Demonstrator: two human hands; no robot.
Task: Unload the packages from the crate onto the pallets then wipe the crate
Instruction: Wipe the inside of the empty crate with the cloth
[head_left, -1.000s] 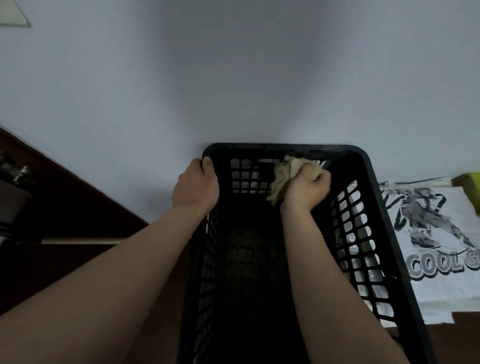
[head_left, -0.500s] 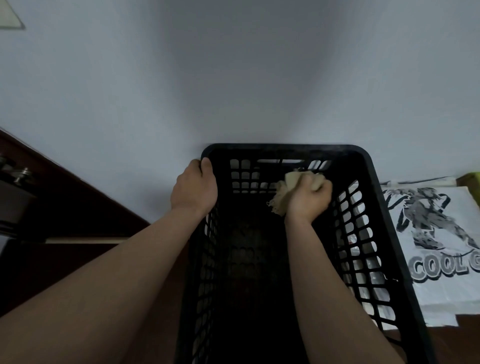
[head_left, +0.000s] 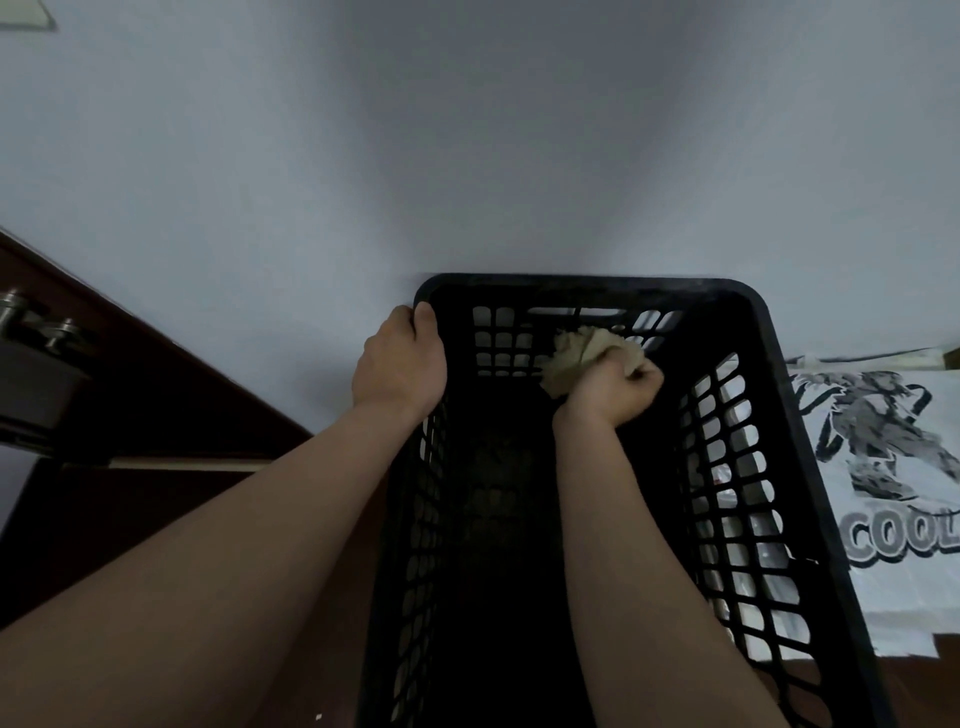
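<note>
Head view: one view is given, looking down into the crate.
Crate (head_left: 587, 285): a black plastic crate with lattice walls is seen from the centre of the frame down towards 6 o'clock; its far end is set against a pale wall (head_left: 467, 156).
Crate contents: only the cloth and the right forearm are seen inside; the floor of the crate is too dark to be made out.
Left hand (head_left: 400, 364): the rim is gripped at the crate's 11 o'clock corner, with the fingers curled over the edge.
Right hand (head_left: 610, 392): a tight fist is closed round the cloth, inside the crate near 1 o'clock.
Cloth (head_left: 574, 353): a crumpled beige rag is pressed against the inner face of the far wall, just below the handle slot.
Printed sheet (head_left: 883, 457): a white sheet with a figure and the letters "COOL" is laid at 3 o'clock, just beside the crate.
Dark wooden furniture (head_left: 130, 395): it is seen at 9 o'clock, apart from the crate.
</note>
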